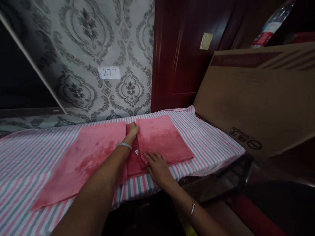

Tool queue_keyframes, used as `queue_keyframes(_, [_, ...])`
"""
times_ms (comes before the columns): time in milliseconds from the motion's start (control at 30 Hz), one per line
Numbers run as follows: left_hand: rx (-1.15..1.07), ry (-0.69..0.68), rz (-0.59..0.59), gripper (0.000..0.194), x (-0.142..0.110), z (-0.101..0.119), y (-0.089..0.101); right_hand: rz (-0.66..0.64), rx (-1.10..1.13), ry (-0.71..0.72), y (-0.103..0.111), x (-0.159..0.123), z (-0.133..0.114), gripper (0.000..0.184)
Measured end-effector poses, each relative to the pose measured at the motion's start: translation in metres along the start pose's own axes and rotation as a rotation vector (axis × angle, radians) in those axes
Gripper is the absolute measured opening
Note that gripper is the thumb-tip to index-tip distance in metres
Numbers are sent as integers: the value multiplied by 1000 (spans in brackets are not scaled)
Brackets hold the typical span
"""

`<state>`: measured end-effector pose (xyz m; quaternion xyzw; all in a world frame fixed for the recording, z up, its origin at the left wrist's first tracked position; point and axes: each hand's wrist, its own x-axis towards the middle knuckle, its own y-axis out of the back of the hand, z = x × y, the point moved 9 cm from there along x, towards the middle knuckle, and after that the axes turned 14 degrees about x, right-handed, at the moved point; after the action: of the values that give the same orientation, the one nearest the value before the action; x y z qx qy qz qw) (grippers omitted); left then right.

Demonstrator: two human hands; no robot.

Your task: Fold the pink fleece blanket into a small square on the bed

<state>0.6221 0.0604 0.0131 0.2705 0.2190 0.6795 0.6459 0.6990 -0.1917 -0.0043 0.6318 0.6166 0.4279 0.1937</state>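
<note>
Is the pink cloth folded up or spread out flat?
Partly folded. The pink cloth has two lighter panels laid over a darker strip that shows between them; the right hand touches one panel's lower edge.

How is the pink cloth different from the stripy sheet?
The pink cloth is pinkish with darker red patches, while the striped sheet has pink, grey and white stripes. The pink cloth is smaller; the striped sheet spreads out past it on both sides. The pink cloth lies on top with a part folded over, while the striped sheet lies spread out underneath. Both are fabric, and both have pink in them.
</note>
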Motion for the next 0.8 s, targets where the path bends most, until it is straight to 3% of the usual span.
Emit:
queue_keyframes(67, [86, -64, 17, 64, -7, 13, 3, 31, 48, 74, 14, -5, -2, 54])
queue_keyframes(133, [260, -243, 6, 64, -23, 38, -2, 103, 65, 110, 41, -7, 8, 51])
queue_keyframes(233, [631, -588, -60, 64, -66, 71, -28, 238, 0, 16, 87, -3, 47, 49])
queue_keyframes(300, [775, -702, -109, 67, -96, 74, -45, 266, -88, -86, 105, 2, 78, 55])
queue_keyframes(367, [836, -733, -161, 72, -121, 66, -59, 204, -182, -173, 102, 7, 103, 60])
queue_keyframes(467, [897, -748, -184, 76, -143, 49, -72, 43, -300, -253, 75, 5, 125, 64])
queue_keyframes(600, [911, -761, -126, 76, -148, 39, -74, 13, -363, -291, 56, -5, 133, 64])
queue_keyframes(800, [883, -779, -102, 75, -150, 39, -73, -47, -327, -341, 60, 2, 137, 63])
